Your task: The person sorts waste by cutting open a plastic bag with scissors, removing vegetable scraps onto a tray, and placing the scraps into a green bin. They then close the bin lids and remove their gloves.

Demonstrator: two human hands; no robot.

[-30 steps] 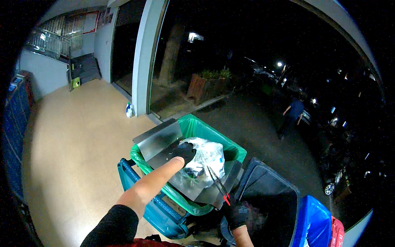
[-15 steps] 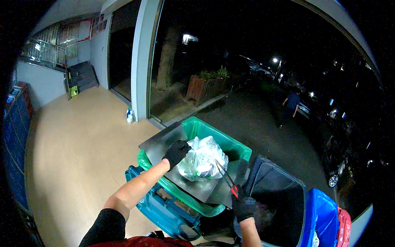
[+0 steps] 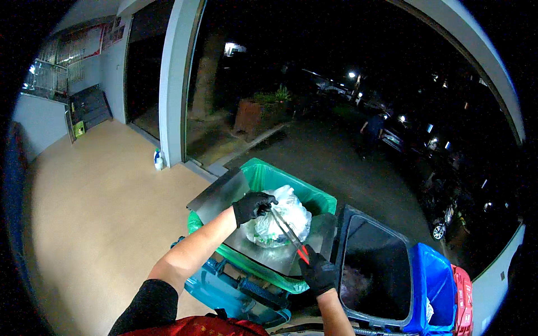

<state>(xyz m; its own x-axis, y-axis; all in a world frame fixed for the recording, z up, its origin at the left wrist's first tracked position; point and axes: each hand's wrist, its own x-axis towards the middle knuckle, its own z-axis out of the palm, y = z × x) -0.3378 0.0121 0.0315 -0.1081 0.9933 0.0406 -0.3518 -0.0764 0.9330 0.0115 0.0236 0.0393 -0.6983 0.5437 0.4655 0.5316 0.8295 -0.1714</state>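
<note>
My black-gloved left hand (image 3: 252, 208) has its fingers closed at the top of a white translucent plastic bag (image 3: 269, 232), right by the tips of metal tongs (image 3: 287, 229). The tongs' red-grip end is held in my gloved right hand (image 3: 318, 273), low on the bag's right. The bag, with unclear contents, rests on metal plates (image 3: 216, 190) across a bin lined with green plastic (image 3: 255, 168).
A teal lid or frame (image 3: 207, 285) lies left below. Dark (image 3: 381, 257), blue (image 3: 434, 269) and red (image 3: 462, 291) bins line the right. A bottle (image 3: 158, 159) stands by the pillar (image 3: 174, 112). Outside are a person (image 3: 372, 131) and a planter (image 3: 249, 117).
My left hand has moved right across the bag top to the tong tips. The view has shifted slightly. The person outside has moved farther away.
</note>
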